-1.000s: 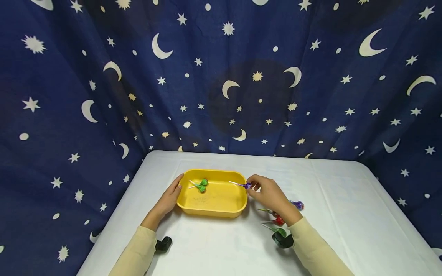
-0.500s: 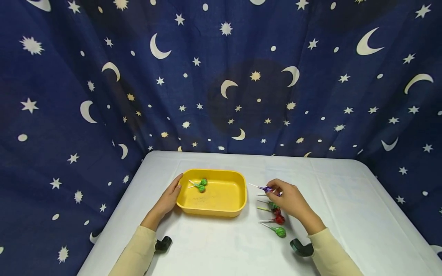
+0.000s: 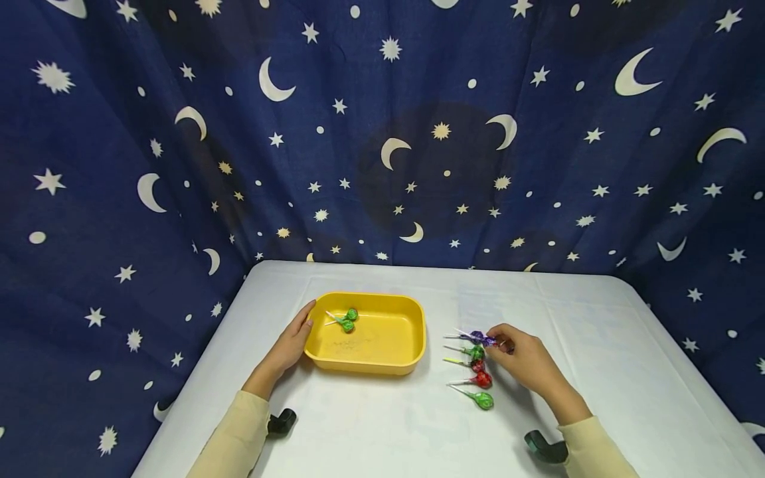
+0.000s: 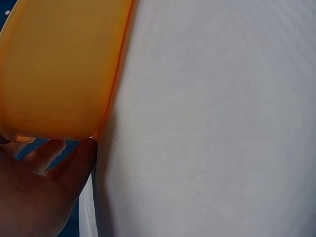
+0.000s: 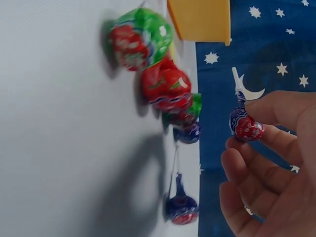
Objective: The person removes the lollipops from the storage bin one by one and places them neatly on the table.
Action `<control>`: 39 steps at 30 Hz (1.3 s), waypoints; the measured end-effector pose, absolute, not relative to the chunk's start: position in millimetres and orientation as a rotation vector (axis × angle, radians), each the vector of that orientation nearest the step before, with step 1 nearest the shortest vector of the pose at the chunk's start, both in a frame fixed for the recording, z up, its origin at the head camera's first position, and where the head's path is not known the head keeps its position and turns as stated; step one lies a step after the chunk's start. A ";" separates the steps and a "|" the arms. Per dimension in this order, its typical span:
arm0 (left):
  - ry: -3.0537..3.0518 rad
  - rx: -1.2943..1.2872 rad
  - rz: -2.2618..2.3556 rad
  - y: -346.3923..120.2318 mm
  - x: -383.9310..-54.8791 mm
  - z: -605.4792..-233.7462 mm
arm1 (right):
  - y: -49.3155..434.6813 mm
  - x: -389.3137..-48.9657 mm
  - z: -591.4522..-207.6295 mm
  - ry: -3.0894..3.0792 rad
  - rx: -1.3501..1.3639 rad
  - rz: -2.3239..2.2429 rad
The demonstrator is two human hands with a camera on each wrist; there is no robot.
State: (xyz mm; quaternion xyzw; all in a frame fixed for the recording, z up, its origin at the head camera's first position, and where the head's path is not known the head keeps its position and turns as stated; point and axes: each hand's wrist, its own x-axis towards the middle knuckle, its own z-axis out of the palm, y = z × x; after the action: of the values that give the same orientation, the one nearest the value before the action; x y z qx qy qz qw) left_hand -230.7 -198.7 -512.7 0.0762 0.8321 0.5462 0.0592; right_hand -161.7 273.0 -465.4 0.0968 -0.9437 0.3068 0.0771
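A yellow tray (image 3: 412,345) sits on the white table, with two green lollipops (image 3: 349,319) in its far left corner. My left hand (image 3: 297,337) rests flat against the tray's left end; in the left wrist view its thumb (image 4: 74,163) touches the tray's wall (image 4: 59,69). My right hand (image 3: 495,342) pinches a purple lollipop (image 3: 478,337) just above a row of several lollipops (image 3: 480,380) lying right of the tray. The right wrist view shows that held lollipop (image 5: 245,124) between thumb and fingers, clear of the ones on the cloth (image 5: 167,89).
A white cloth (image 3: 597,345) covers the table. A dark blue curtain (image 3: 382,133) with moons and stars hangs behind and on both sides. A black strap piece sits at each wrist (image 3: 281,421) (image 3: 544,448).
My right hand has moved from the tray's right rim rightward and nearer, to the row of lollipops, still pinching the purple lollipop. The left hand and tray have stayed put.
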 end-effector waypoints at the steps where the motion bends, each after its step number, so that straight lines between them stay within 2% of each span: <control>1: 2.520 0.230 1.653 -198.6 -230.6 -512.6 | 274.8 -160.5 -466.9 -2.832 0.285 0.916; 39: 2.532 0.229 1.620 -198.4 -232.6 -512.1 | 322.0 -135.8 -501.3 -2.913 0.041 0.844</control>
State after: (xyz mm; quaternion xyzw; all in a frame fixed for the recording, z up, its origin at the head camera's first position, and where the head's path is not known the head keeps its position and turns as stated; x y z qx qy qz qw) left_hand -232.6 -198.4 -512.1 0.0757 0.8382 0.5363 0.0632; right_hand -135.8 322.0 -501.3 0.0134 -0.9590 0.2777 0.0542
